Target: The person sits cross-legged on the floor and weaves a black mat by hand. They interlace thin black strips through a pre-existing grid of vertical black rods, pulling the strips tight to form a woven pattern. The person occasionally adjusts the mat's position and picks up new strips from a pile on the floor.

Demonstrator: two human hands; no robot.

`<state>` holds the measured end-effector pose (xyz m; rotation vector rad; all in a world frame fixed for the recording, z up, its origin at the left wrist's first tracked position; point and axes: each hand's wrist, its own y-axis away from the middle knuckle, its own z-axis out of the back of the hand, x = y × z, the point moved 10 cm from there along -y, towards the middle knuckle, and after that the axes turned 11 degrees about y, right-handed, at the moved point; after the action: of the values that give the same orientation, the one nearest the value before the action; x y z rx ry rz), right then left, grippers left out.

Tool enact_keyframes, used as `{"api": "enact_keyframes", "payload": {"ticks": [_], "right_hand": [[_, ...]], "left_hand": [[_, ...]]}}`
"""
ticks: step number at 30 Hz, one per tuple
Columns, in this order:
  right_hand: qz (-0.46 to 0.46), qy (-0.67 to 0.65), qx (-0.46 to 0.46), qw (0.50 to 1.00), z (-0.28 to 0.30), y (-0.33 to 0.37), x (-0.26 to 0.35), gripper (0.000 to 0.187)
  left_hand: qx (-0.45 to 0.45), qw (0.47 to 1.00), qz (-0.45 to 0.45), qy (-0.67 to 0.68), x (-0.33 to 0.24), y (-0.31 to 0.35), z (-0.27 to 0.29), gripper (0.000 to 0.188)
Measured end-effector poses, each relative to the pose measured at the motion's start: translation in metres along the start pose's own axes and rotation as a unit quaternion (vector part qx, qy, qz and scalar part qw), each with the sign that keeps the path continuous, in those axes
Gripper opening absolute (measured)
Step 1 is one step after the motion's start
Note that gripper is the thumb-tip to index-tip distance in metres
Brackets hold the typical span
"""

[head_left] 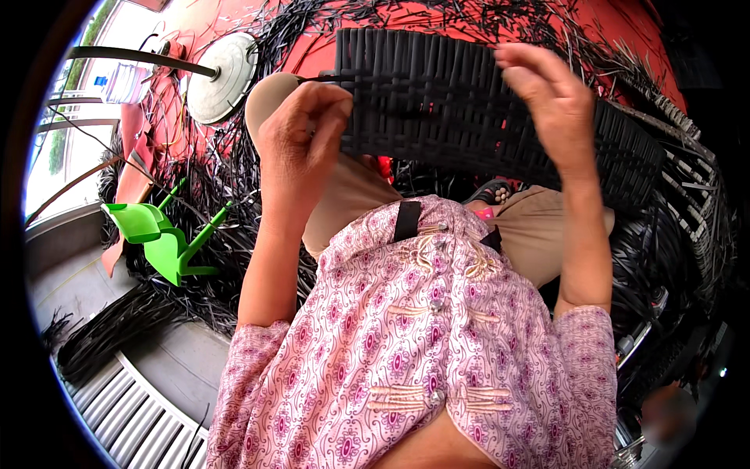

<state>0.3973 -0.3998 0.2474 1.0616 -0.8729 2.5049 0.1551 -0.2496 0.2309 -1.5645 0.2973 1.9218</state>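
Note:
A black woven panel [437, 94] of flat dark strips lies across my lap, its far edge raised. At its left end, my left hand [305, 129] is closed, thumb and index finger pinched together beside the weave. What the pinch holds is too small or hidden to make out; a thin black strip [319, 78] runs from the panel past the knuckles. My right hand [556, 102] is raised over the panel's right half, slightly blurred. Its fingers are apart, with nothing visible in them, and the fingertips are near the panel's far edge.
Loose black strips [312, 31] litter the red floor covering [625, 39]. To the left are a green plastic chair-like item [164, 242], a round whitish base with a dark pole [223, 78] and a bundle of black strips [117, 332]. A woven grey-black piece [695, 180] stands at the right.

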Motion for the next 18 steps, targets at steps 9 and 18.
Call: {"api": "enact_keyframes", "payload": {"ticks": [9, 18], "right_hand": [[-0.061, -0.290, 0.225, 0.928, -0.122, 0.021, 0.020, 0.027], [-0.131, -0.238, 0.133, 0.953, -0.093, 0.038, 0.004, 0.026]], "left_hand": [[0.045, 0.993, -0.107, -0.024, -0.046, -0.011, -0.027, 0.005], [0.124, 0.979, 0.019, 0.158, -0.006, -0.012, -0.058, 0.011]]}}
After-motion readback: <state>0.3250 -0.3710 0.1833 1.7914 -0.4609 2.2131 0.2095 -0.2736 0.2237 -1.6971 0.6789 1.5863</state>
